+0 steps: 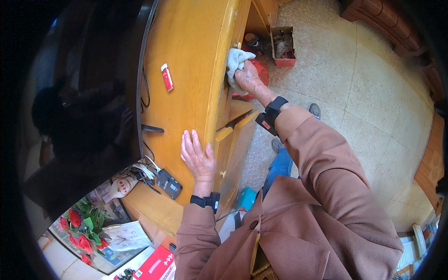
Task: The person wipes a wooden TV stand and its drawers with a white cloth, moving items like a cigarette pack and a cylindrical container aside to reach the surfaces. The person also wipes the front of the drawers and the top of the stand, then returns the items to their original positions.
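A pale grey-blue cloth [235,64] is bunched in my right hand [249,77]. I hold it against the front face of the yellow wooden cabinet [182,38], just below a small round knob [237,45]. My left hand [198,157] rests flat on the cabinet top near its front edge, fingers a little apart, with nothing in it. Farther along the top lies a red and white lighter-shaped object [167,77]. A black box with cables [169,183] sits close to my left wrist.
A large dark television [87,87] stands on the cabinet, its foot [152,128] jutting out. A cabinet door [241,143] stands ajar. On the floor are an open carton [282,47] and a red plastic bag [260,70]. Red artificial flowers [83,241] and a clock [126,236] stand lower left.
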`<state>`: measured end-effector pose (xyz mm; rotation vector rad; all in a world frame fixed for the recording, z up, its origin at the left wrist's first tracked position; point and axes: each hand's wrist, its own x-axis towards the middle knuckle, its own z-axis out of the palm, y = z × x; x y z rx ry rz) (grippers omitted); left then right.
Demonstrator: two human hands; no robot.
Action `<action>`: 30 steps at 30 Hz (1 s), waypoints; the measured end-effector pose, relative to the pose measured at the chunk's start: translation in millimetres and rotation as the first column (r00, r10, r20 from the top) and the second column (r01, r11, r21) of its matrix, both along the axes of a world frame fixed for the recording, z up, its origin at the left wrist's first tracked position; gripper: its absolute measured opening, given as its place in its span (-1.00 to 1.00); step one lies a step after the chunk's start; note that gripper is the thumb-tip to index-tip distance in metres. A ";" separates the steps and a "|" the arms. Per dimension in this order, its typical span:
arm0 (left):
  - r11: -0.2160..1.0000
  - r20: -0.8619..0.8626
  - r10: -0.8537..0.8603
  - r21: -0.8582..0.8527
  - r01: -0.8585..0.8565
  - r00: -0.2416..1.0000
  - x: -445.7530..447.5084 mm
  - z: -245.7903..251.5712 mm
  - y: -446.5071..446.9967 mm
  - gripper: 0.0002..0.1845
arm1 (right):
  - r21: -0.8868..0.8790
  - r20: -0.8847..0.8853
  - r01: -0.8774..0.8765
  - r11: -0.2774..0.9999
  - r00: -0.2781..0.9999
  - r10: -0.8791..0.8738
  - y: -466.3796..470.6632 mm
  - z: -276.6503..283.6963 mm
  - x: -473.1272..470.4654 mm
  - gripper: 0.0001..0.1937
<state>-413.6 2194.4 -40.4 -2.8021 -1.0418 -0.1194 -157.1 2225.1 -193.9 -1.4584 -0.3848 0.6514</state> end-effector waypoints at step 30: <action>1.000 -0.001 0.013 -0.005 -0.013 1.000 0.8 -0.1 -1.9 -0.37 | 0.006 -0.200 -0.294 0.956 0.936 0.290 -66.9 20.4 -90.2 -0.47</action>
